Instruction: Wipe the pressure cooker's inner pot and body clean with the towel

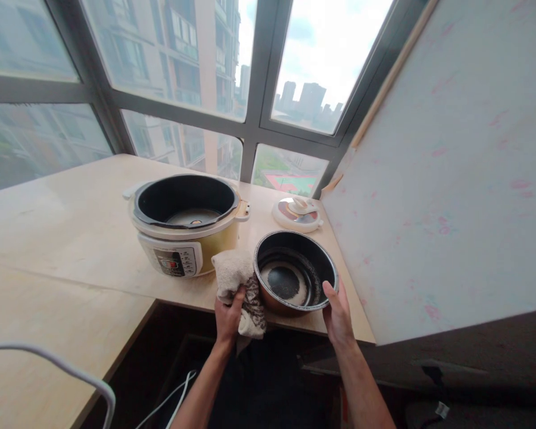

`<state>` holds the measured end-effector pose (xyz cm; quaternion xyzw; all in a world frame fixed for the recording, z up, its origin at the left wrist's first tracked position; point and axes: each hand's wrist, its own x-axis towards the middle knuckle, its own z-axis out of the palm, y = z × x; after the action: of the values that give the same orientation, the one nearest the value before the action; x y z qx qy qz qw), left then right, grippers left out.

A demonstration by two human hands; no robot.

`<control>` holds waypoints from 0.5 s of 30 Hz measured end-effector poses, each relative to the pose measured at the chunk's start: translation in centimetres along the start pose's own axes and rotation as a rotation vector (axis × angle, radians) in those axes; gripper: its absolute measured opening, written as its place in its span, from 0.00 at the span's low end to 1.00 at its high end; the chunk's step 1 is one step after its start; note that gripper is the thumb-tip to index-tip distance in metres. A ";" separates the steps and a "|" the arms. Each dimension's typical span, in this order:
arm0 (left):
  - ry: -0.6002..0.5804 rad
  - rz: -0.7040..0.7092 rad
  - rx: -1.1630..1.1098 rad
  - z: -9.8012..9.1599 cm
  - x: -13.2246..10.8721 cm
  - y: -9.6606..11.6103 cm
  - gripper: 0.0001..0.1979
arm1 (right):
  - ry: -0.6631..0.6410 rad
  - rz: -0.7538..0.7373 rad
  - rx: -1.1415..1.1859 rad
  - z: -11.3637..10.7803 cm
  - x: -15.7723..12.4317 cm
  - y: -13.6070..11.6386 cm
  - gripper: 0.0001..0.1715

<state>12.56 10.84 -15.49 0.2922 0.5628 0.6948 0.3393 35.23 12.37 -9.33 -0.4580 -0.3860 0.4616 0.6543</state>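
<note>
My left hand (228, 314) is closed on a crumpled beige cloth (236, 280), pressing it against the left outer wall of a dark inner pot (295, 253). The pot stands near the front edge of the wooden counter (71, 232), its bottom worn pale in patches. My right hand (337, 313) grips the pot's right rim, thumb over the edge. Behind and to the left stands a yellow-and-white electric cooker (185, 229), open, with a control panel on its front.
The cooker's round white lid (297, 213) lies on the counter by the window corner. A pale papered wall (451, 167) rises at the right. Large windows run behind the counter. A white tube (71, 372) and white cables (174, 396) show at lower left.
</note>
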 end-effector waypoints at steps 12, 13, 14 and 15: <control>-0.136 -0.080 -0.096 0.9 0.0 1.8 0.21 | 0.149 0.246 0.045 1.2 -0.3 -2.2 0.23; -0.140 -0.088 -0.107 1.0 -0.1 1.9 0.21 | 0.150 0.253 0.039 1.2 -0.4 -2.7 0.23; -0.145 -0.098 -0.117 1.0 -0.2 2.1 0.21 | 0.151 0.257 0.032 1.1 -0.5 -3.2 0.24; -0.150 -0.105 -0.126 1.0 -0.4 2.4 0.21 | 0.152 0.259 0.023 1.0 -0.6 -3.7 0.26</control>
<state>13.22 10.81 -12.94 0.2916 0.5053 0.6864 0.4341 35.06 11.44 -5.58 -0.5299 -0.2678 0.5107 0.6219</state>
